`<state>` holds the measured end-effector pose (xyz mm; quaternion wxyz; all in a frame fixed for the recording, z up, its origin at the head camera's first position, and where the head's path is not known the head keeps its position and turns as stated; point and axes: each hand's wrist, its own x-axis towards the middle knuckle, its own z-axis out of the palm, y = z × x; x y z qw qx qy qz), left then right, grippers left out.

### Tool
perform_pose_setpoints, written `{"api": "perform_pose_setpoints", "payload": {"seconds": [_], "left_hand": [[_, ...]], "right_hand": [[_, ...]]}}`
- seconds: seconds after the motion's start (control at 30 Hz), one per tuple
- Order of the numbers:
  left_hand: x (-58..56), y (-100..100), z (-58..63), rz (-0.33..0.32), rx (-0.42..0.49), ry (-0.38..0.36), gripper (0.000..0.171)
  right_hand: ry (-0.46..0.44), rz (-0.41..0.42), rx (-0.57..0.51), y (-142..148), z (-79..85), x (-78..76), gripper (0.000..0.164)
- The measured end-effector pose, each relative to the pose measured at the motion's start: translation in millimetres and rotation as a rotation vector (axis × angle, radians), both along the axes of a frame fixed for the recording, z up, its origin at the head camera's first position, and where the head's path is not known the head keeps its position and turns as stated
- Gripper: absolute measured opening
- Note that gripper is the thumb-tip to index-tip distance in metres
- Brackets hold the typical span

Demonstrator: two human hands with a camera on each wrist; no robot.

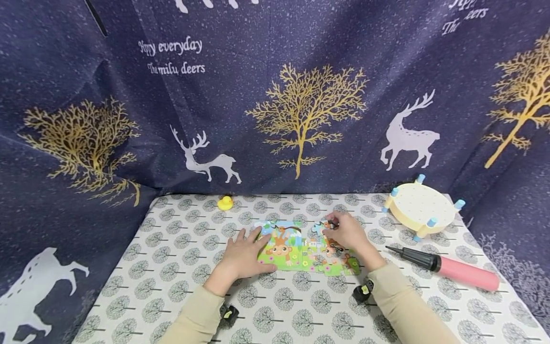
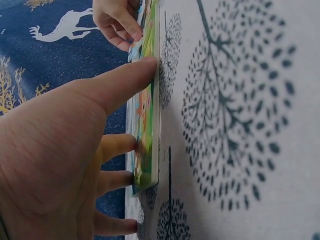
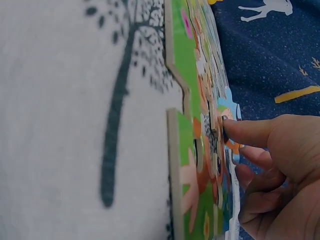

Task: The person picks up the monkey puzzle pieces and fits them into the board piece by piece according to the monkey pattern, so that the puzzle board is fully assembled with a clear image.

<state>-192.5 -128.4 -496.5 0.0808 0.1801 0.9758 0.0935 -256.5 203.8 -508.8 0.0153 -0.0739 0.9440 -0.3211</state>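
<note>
My left hand (image 1: 246, 255) lies with spread, straight fingers over the left side of a monkey picture (image 1: 285, 260). In the left wrist view, the thumb (image 2: 135, 75) and fingertips touch this thin, flat picture. Joined to its right is a jigsaw puzzle (image 1: 311, 263) of loose pieces, with a similar monkey and green grass. At the puzzle's upper right, my right hand (image 1: 349, 235) pinches a puzzle piece (image 3: 231, 127) with blue and orange on it. Seen from the right wrist, the piece is tilted up above its neighbours; the fingers partly hide it.
A yellow rubber duck (image 1: 225, 203) sits near the table's back edge. To the right stand a round cream stool-like toy (image 1: 421, 205) with blue-tipped legs and a pink and black hand pump (image 1: 455, 270). A dark blue curtain (image 1: 266, 143) hangs behind the table.
</note>
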Motion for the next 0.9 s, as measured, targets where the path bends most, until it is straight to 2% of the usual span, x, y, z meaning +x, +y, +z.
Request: {"api": "perform_pose_setpoints", "payload": {"seconds": [0.33,0.5,0.9], "left_hand": [[0.2,0.4,1.0,-0.004,-0.007,-0.006,0.098],[-1.1,1.2,1.8,-0.008,-0.009,-0.002,0.101],[-2.4,0.3,3.2,-0.010,-0.026,-0.010,0.106]], "right_hand": [[-0.010,0.048,-0.007,7.1,5.2,1.6,0.035],[0.019,0.062,0.016,13.3,7.7,1.4,0.030],[0.045,0.122,-0.017,24.5,1.7,1.4,0.024]]}}
